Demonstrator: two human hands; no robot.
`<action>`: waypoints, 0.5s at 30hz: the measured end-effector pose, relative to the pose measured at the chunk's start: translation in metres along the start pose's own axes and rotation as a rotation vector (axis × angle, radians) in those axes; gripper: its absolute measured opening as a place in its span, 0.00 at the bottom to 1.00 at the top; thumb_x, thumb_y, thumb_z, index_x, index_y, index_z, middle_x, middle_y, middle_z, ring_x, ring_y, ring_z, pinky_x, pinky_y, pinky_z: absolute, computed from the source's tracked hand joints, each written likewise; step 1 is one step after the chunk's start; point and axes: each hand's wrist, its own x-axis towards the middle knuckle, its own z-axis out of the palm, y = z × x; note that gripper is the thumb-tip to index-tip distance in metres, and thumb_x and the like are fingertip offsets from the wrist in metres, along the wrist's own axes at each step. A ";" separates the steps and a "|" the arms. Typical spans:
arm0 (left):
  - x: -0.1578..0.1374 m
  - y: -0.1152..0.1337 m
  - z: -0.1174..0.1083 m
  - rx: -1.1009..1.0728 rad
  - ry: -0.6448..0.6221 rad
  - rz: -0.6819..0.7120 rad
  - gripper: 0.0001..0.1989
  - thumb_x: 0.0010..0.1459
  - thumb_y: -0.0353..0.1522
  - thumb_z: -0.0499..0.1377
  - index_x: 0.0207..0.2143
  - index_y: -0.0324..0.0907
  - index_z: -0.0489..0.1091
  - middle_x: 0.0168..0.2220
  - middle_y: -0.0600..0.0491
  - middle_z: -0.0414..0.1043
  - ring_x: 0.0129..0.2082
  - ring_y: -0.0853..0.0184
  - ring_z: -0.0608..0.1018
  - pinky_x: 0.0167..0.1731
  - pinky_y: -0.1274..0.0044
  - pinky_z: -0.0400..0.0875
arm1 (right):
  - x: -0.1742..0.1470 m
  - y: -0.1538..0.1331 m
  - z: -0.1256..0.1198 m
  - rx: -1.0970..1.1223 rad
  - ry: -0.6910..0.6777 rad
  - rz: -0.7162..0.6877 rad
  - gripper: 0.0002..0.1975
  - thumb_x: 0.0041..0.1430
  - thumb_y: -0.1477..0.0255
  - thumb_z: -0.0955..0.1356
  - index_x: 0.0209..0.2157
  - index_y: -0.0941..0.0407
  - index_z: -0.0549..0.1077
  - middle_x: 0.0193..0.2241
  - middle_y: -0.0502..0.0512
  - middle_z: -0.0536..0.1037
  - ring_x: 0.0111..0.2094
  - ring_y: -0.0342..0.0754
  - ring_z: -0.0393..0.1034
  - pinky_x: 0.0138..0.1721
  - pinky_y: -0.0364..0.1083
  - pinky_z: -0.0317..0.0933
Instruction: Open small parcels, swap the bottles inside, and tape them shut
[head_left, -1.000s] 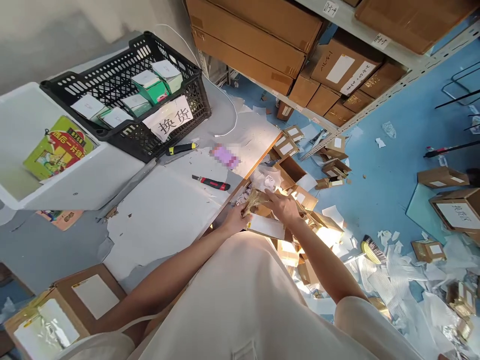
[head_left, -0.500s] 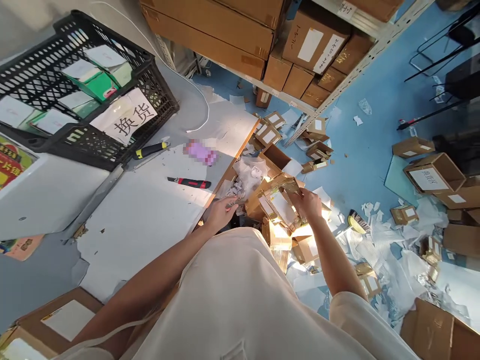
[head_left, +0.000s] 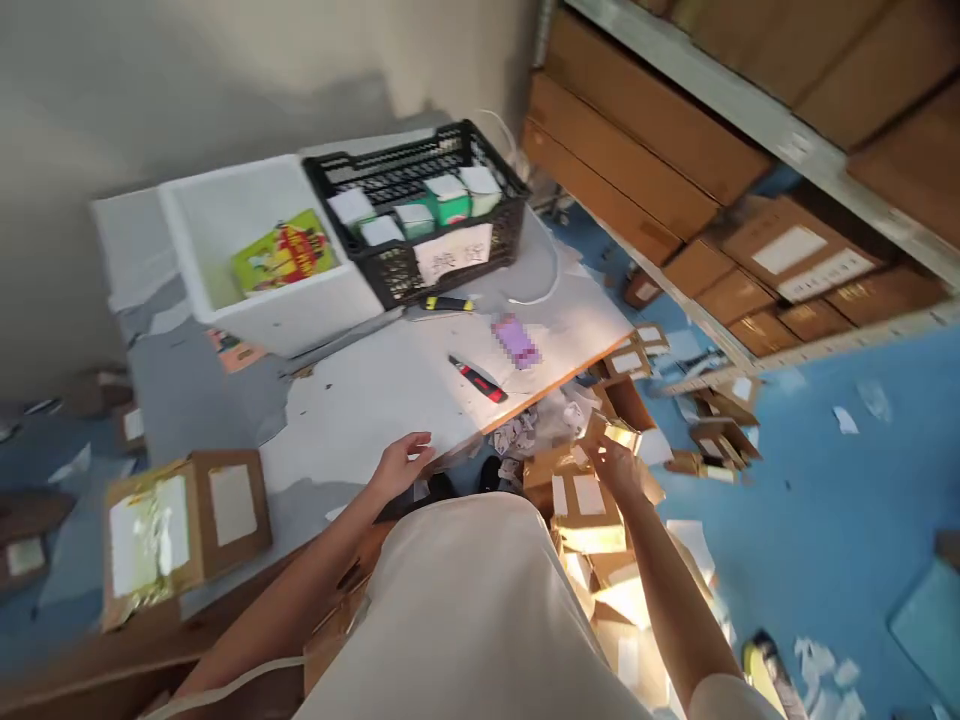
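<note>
My left hand [head_left: 405,465] hovers at the front edge of the white-topped table [head_left: 375,400], fingers apart and holding nothing. Below the table's right end, my right hand [head_left: 616,468] has its fingers closed on a brown cardboard box [head_left: 621,432] with shiny tape; much of it is hidden by the hand. Under that hand a labelled carton [head_left: 589,535] lies on a heap of boxes. A red-and-black utility knife [head_left: 478,379] rests on the table, with a pixelated purple item [head_left: 516,341] beside it. Behind them lies a yellow-and-black cutter [head_left: 448,304].
A black crate [head_left: 450,262] of green-and-white boxes stands at the back beside a white foam box [head_left: 300,315] containing a yellow-green packet [head_left: 285,255]. A taped carton [head_left: 232,505] sits at the table's left. Shelving [head_left: 795,140] rises right; paper scraps litter the blue floor [head_left: 810,480].
The view has swung left and up, bringing the foam box and left carton more fully into sight. My left hand has drawn back from the scraps toward the table edge, its fingers opening.
</note>
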 end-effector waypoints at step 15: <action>-0.152 -0.125 -0.149 -0.544 1.263 -0.568 0.32 0.57 0.50 0.50 0.60 0.47 0.47 0.64 0.44 0.48 0.63 0.56 0.56 0.56 0.61 0.59 | 0.030 -0.489 0.067 0.231 -0.665 -1.162 0.29 0.58 0.64 0.66 0.59 0.60 0.61 0.58 0.63 0.65 0.57 0.54 0.61 0.55 0.52 0.58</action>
